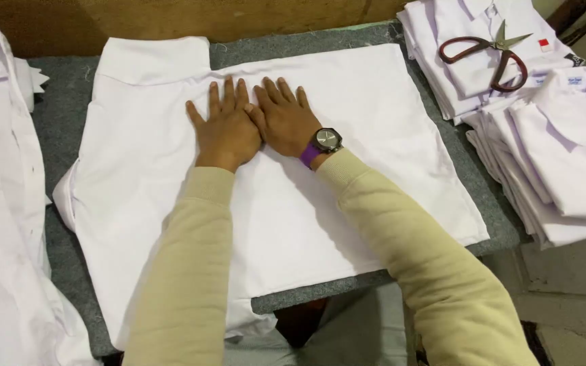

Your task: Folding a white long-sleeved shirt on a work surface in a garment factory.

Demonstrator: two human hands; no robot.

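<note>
beige knit sleeves (191, 271); both hands' fingers (228, 95) spread flat (side by side) on smooth white shirt (347, 102).

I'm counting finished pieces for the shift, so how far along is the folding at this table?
Done: two stacks of folded white shirts lie at the right, scissors resting on one. In hand: left hand and right hand press flat, side by side, on a white shirt spread over the grey table, not yet folded small. Left: loose white garments heaped at the left.
</note>
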